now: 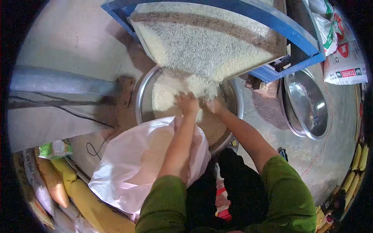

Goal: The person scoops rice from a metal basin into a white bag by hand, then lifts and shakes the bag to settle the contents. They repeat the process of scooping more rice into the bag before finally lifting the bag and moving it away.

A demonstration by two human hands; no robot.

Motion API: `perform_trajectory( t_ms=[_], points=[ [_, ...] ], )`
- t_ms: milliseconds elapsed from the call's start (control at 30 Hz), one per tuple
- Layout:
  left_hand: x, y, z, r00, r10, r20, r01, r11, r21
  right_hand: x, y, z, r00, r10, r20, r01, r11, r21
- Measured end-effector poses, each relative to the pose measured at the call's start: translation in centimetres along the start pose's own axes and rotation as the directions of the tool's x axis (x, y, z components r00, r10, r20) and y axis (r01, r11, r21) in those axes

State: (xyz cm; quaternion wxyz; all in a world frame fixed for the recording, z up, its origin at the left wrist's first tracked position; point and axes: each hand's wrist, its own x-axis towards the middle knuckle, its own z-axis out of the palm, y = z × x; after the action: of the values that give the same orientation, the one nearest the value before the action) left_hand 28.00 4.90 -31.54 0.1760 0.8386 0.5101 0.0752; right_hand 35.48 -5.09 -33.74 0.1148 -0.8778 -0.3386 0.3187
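Head view: grain (163,95) in basin (234,97), under left hand (188,104), fingers apart; also beside right hand (216,105), grip unclear.

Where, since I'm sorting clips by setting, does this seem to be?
Probably a grain store or small mill: a blue-framed chute covered in grain slopes down over a basin, and sacks lie on both sides.

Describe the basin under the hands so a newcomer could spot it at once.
Find the blue frame across the top. Just below it, mid-view, stands a round metal basin. Unlike the shiny stacked basins to its right, it holds pale grain.
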Motion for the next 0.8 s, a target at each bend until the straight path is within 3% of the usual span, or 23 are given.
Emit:
perform_trajectory(
  t_ms=[33, 67, 100, 133, 167, 200, 233, 267, 300, 333, 367, 400, 467, 533, 567, 600, 633, 667, 700, 733, 767, 800],
  points=[
    [-0.2, 0.2, -0.1, 1.0, -0.001, 0.001, 0.001, 1.0, 0.0, -0.3, 0.2, -0.7, 0.983, -0.179, 0.038, 0.16, 0.942, 0.295],
    [0.0, 0.6, -0.4, 0.966, -0.162, 0.199, 0.216, 0.932, -0.292, -0.3, 0.0, -1.4, 0.933, -0.359, 0.012, 0.29, 0.773, 0.564],
    [0.3, 1.1, -0.7, 0.874, -0.235, 0.426, 0.445, 0.74, -0.504, -0.8, -1.3, -1.1, 0.933, -0.36, 0.0, 0.299, 0.773, 0.559],
    [0.1, 1.1, 0.0, 0.879, -0.224, 0.42, 0.434, 0.74, -0.514, -1.8, -3.4, 0.2, 0.975, -0.127, -0.182, 0.219, 0.684, 0.695],
    [-0.6, 0.5, 1.5, 0.9, -0.27, 0.342, 0.436, 0.557, -0.707, -2.2, -4.8, 0.9, 0.942, 0.144, -0.303, 0.178, 0.55, 0.816],
    [-1.1, 0.0, 2.7, 0.901, -0.335, 0.276, 0.39, 0.342, -0.855, -2.1, -5.5, 0.7, 0.94, 0.147, -0.309, 0.181, 0.552, 0.814],
    [-1.0, -0.4, 3.0, 0.883, -0.399, 0.248, 0.36, 0.236, -0.902, -1.9, -6.2, 0.2, 0.932, 0.297, -0.207, 0.063, 0.431, 0.9],
    [-0.9, 0.1, 1.5, 0.885, -0.396, 0.244, 0.355, 0.235, -0.905, -2.1, -7.2, -0.7, 0.902, 0.424, -0.086, -0.043, 0.286, 0.957],
    [-1.0, 1.5, -1.6, 0.868, -0.447, 0.216, 0.322, 0.175, -0.93, -4.8, -9.6, -4.8, 0.922, 0.383, 0.061, -0.099, 0.08, 0.992],
    [-1.4, 2.9, -5.2, 0.844, -0.5, 0.194, 0.286, 0.115, -0.951, -6.5, -11.3, -7.3, 0.924, 0.378, 0.058, -0.097, 0.085, 0.992],
    [-2.2, 2.6, -10.1, 0.909, -0.189, 0.371, 0.324, -0.238, -0.915, -7.9, -12.9, -9.2, 0.951, 0.308, -0.024, 0.001, 0.073, 0.997],
    [-2.2, 3.0, -11.4, 0.873, -0.412, 0.26, 0.246, -0.089, -0.965, -8.8, -14.3, -10.1, 0.966, 0.235, -0.107, 0.097, 0.052, 0.994],
    [-3.0, 0.2, -14.4, 0.857, -0.42, 0.3, 0.285, -0.098, -0.953, -10.8, -16.8, -9.9, 0.979, 0.156, -0.128, 0.128, 0.008, 0.992],
    [-6.0, -0.8, -20.1, 0.887, -0.203, 0.416, 0.319, -0.382, -0.867, -12.4, -18.3, -6.7, 0.878, 0.001, -0.479, 0.444, 0.376, 0.814],
    [-7.7, -1.7, -22.7, 0.912, -0.233, 0.338, 0.355, 0.032, -0.934, -14.0, -18.8, -5.9, 0.948, -0.129, -0.292, 0.317, 0.268, 0.91],
    [-9.4, -3.2, -24.8, 0.938, -0.229, 0.26, 0.338, 0.446, -0.829, -15.2, -19.1, -5.6, 0.957, -0.272, -0.105, 0.156, 0.175, 0.972],
    [-10.9, -5.3, -25.9, 0.931, -0.234, 0.28, 0.361, 0.472, -0.804, -16.0, -19.3, -6.5, 0.954, -0.28, -0.105, 0.156, 0.167, 0.973],
    [-12.2, -7.2, -26.6, 0.923, -0.233, 0.305, 0.383, 0.5, -0.777, -17.0, -19.6, -8.1, 0.85, -0.519, 0.091, 0.176, 0.443, 0.879],
    [-13.3, -9.2, -27.0, 0.845, -0.296, 0.445, 0.525, 0.304, -0.795, -17.4, -19.4, -9.2, 0.689, -0.641, 0.338, 0.269, 0.66, 0.702],
    [-13.8, -10.6, -27.2, 0.741, -0.322, 0.589, 0.644, 0.092, -0.759, -16.7, -18.5, -8.1, 0.697, -0.635, 0.334, 0.261, 0.658, 0.707],
    [-13.6, -10.6, -27.6, 0.736, -0.318, 0.598, 0.652, 0.096, -0.752, -15.2, -17.2, -6.2, 0.629, -0.777, 0.019, 0.588, 0.492, 0.642],
    [-13.4, -10.3, -28.3, 0.686, -0.435, 0.584, 0.681, 0.102, -0.725, -14.1, -16.2, -5.4, 0.44, -0.859, -0.261, 0.841, 0.292, 0.455]
  ],
)
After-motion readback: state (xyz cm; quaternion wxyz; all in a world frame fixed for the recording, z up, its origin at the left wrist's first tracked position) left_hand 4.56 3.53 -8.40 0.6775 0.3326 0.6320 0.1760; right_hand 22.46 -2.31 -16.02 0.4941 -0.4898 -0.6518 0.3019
